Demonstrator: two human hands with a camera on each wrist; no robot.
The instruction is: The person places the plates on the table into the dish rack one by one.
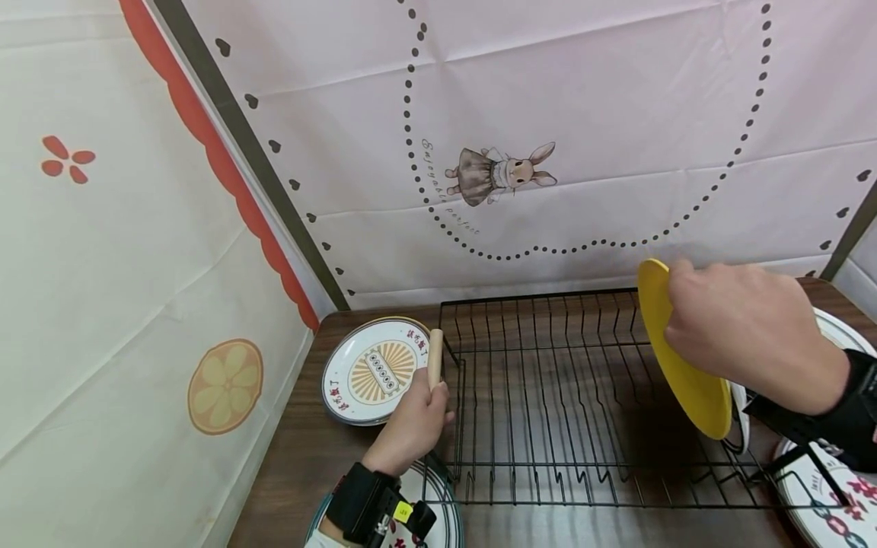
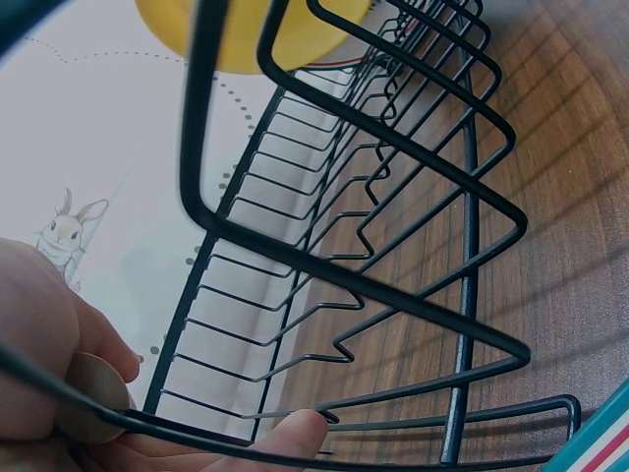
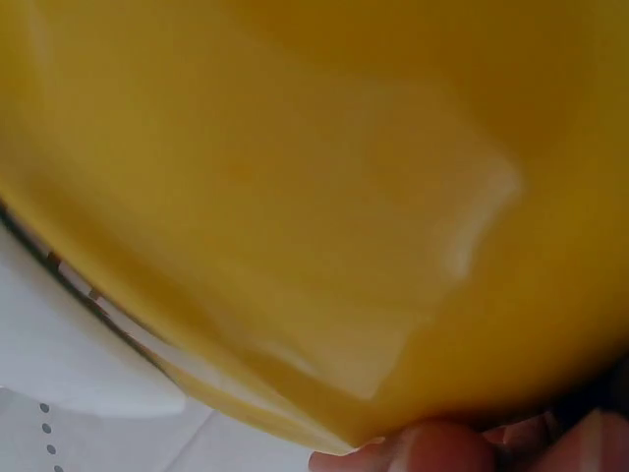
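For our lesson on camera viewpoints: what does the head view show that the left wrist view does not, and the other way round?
Only the head view shows the right hand gripping the round yellow plate and the round patterned white plate on the brown wooden table. Only the left wrist view shows the rack's zigzag wire slots close up. Both show the black wire dish rack and the left hand gripping its wooden handle.

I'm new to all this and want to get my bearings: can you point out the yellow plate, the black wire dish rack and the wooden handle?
yellow plate [image 1: 688, 380]: head view, on its lower face.
black wire dish rack [image 1: 548, 426]: head view, on its floor wires.
wooden handle [image 1: 435, 354]: head view, on the shaft above the left hand [image 1: 413, 426].
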